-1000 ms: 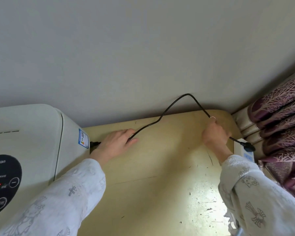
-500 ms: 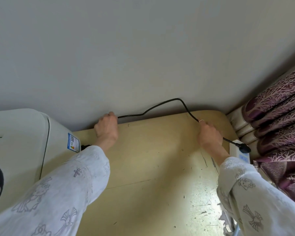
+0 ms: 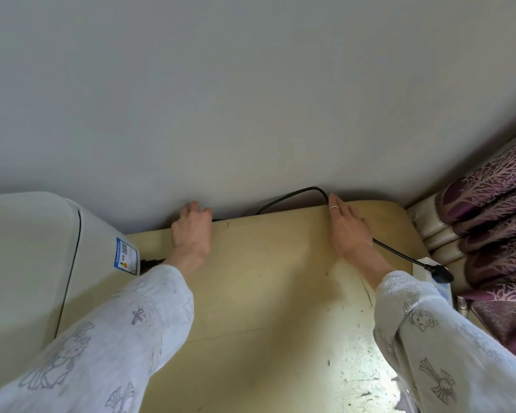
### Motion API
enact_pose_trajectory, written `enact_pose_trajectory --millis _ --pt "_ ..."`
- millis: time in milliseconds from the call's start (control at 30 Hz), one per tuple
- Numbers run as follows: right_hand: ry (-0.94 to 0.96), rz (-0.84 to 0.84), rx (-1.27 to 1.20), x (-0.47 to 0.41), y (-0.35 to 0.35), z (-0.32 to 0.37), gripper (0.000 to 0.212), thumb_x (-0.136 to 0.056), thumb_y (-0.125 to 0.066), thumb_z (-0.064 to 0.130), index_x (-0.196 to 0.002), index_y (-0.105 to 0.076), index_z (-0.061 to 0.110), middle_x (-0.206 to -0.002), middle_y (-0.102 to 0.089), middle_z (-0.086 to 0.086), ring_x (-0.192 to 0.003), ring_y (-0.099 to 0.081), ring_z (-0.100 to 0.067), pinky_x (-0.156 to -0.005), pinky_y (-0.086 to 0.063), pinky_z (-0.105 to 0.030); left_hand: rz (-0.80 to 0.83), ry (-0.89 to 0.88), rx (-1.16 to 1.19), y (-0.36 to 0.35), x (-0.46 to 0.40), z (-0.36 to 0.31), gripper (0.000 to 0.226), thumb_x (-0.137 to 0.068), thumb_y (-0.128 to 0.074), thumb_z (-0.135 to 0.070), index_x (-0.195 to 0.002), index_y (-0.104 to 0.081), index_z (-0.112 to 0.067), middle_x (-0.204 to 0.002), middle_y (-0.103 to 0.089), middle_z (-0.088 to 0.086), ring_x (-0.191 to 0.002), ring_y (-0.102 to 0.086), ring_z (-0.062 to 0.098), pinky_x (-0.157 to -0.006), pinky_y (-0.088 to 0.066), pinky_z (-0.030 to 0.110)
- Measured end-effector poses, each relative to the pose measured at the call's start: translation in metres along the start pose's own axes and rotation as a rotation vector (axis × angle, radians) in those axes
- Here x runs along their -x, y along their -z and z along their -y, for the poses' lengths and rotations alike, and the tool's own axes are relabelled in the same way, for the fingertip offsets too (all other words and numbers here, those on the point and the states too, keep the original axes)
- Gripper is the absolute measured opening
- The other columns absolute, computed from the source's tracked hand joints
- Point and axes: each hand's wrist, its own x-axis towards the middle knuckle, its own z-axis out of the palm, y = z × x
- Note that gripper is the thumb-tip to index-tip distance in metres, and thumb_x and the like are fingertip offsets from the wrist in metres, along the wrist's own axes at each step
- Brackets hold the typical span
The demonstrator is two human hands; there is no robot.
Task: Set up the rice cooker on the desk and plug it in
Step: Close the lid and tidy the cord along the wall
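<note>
The white rice cooker [image 3: 27, 263] stands on the yellow desk [image 3: 265, 293] at its left end, against the grey wall [image 3: 251, 84], with its black power cord [image 3: 292, 195] running from its rear along the desk's back edge to a plug [image 3: 440, 274] seated in the white power strip [image 3: 429, 268] at the right, beside the purple curtain [image 3: 495, 234]. The left hand [image 3: 191, 234] is at the back edge with fingers curled over the cord; whether it grips it cannot be told. The right hand [image 3: 347, 231] is flat and open, fingers extended, its fingertips beside the cord's raised loop.

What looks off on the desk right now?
The desk surface is scratched and flaking at the front right. The black cord humps up against the wall instead of lying flat. Nothing else stands out.
</note>
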Motion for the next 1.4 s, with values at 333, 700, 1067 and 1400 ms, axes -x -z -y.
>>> enact_pose_trajectory --millis 333,700,1067,1400 --pt "0.074 -0.042 0.122 -0.030 0.007 0.015 0.060 -0.088 -0.036 -0.004 -0.144 -0.028 0.017 -0.146 -0.037 -0.006 -0.130 -0.033 -0.029 -0.102 -0.032 -0.046 0.008 -0.017 0.049 -0.004 0.000 0.007 0.040 -0.085 -0.042 0.007 -0.120 -0.054 -0.008 -0.122 -0.045 0.015 -0.118 -0.039 0.031 -0.078 -0.047 0.041" --pt "0.103 0.147 0.251 -0.044 0.023 0.028 0.045 -0.090 -0.034 0.003 -0.133 -0.045 0.008 -0.144 -0.036 -0.010 -0.134 -0.026 -0.032 -0.104 -0.031 -0.048 0.059 -0.050 0.123 -0.006 0.002 0.009 0.041 -0.087 -0.043 -0.003 -0.127 -0.048 -0.007 -0.128 -0.042 0.016 -0.122 -0.035 0.031 -0.094 -0.039 0.039" --pt "0.024 0.252 -0.158 0.039 0.038 0.090 0.066 -0.086 -0.036 0.003 -0.149 -0.017 0.012 -0.157 -0.020 -0.004 -0.145 -0.013 -0.023 -0.117 -0.017 -0.046 0.009 -0.062 0.412 0.055 0.047 0.022 0.034 -0.093 -0.037 -0.009 -0.122 -0.055 -0.013 -0.129 -0.045 0.012 -0.121 -0.040 0.029 -0.096 -0.043 0.040" --pt "0.216 0.377 -0.593 0.171 0.100 0.209 0.046 -0.097 -0.040 0.020 -0.142 -0.037 0.009 -0.143 -0.047 -0.011 -0.129 -0.047 -0.025 -0.101 -0.035 -0.024 -0.340 -0.154 0.604 0.148 0.150 0.107 0.030 -0.092 -0.040 -0.006 -0.111 -0.062 -0.008 -0.117 -0.057 0.009 -0.112 -0.049 0.025 -0.094 -0.043 0.038"
